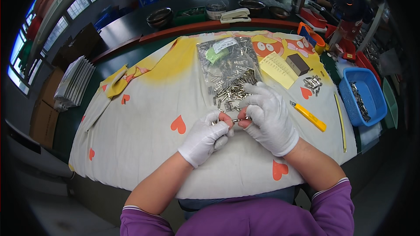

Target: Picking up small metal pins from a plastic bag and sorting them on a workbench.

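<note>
White gloves with bare fingertips cover both my hands. My left hand (209, 136) and my right hand (270, 121) meet over the cloth, fingers closed in a pinch. Between their fingertips is a small shiny metal piece (235, 121), mostly hidden, so its exact kind does not show. Just beyond lies a heap of small silvery metal parts (234, 91), spilling from the mouth of a clear plastic bag (227, 63) that holds more of them. A smaller pile of metal parts (312, 85) lies to the right, beside a dark brown block (297, 64) and a yellow paper slip (278, 70).
A yellow utility knife (309, 117) and a thin yellow strip (340, 122) lie right of my hands. A blue basket (379, 105) with metal parts stands at the right edge. Bowls (159, 16) and a white stapler-like device (235, 15) stand behind. White packets (74, 81) are stacked at left.
</note>
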`<state>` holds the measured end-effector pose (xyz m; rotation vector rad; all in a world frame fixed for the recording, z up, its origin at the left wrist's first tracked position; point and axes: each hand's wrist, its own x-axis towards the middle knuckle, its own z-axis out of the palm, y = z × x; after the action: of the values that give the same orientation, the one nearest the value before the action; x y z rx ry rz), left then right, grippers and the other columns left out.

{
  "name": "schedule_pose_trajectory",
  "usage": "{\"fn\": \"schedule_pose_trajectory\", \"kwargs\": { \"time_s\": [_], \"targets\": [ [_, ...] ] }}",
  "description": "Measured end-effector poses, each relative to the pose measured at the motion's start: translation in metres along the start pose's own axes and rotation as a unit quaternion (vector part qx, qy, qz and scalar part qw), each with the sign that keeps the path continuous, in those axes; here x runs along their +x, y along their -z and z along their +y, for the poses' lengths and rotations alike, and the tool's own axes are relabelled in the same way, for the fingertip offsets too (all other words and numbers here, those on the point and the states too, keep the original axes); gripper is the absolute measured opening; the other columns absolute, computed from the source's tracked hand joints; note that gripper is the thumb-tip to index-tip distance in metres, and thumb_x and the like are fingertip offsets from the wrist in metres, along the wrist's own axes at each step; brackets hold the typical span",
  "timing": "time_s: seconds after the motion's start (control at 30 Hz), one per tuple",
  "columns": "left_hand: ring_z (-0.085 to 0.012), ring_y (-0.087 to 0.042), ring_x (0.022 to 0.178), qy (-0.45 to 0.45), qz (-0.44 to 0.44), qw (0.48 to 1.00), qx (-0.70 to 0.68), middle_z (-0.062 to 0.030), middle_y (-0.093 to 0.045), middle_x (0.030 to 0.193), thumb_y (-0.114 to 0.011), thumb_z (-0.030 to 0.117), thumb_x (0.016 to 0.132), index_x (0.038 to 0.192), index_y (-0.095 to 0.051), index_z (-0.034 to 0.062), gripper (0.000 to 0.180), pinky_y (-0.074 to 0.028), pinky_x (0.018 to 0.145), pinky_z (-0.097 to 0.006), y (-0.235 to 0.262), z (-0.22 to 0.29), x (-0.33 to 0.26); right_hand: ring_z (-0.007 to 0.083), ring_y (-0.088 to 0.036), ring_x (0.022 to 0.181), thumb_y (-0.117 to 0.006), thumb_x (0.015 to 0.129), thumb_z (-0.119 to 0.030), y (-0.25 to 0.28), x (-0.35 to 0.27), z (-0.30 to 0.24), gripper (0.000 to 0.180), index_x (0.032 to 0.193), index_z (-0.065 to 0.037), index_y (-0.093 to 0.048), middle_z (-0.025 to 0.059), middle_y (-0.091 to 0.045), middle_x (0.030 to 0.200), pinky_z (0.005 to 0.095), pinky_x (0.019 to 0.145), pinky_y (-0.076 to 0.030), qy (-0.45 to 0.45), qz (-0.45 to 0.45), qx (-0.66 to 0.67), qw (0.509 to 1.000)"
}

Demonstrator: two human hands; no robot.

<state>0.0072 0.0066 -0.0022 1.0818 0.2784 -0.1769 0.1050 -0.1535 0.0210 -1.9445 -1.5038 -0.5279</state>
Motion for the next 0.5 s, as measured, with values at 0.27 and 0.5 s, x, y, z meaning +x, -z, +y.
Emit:
{"fn": "schedule_pose_trajectory", "kwargs": {
  "time_s": [0.27,0.5],
  "targets": [
    [-0.0047,-0.038,0.046,0.015,-0.012,1.0,0.0,-0.0031,-0.053,0.073,-0.054,0.014,0.085,0.089,-0.049,0.0088,0.009,-0.027,0.04,-0.018,-0.001,0.0016,-0.001,0.031,-0.051,0.106,-0.071,0.058,-0.006,-0.0009,-0.0018,-0.0009,0.028,0.076,-0.01,-0.05,0.0047,-0.054,0.091,0.0443,0.089,-0.038,-0.009,0.001,0.006,1.0],
    [-0.0039,-0.036,0.044,0.014,0.01,0.999,0.031,-0.0019,-0.053,0.071,-0.054,0.016,0.085,0.09,-0.049,0.0087,0.01,-0.026,0.039,-0.018,-0.0049,0.0017,-0.0006,0.0308,-0.051,0.106,-0.069,0.062,-0.007,-0.0047,-0.0055,0.0009,0.026,0.078,-0.01,-0.049,0.005,-0.054,0.091,0.0438,0.089,-0.039,0.001,0.018,0.01,1.0]
  ]
}}
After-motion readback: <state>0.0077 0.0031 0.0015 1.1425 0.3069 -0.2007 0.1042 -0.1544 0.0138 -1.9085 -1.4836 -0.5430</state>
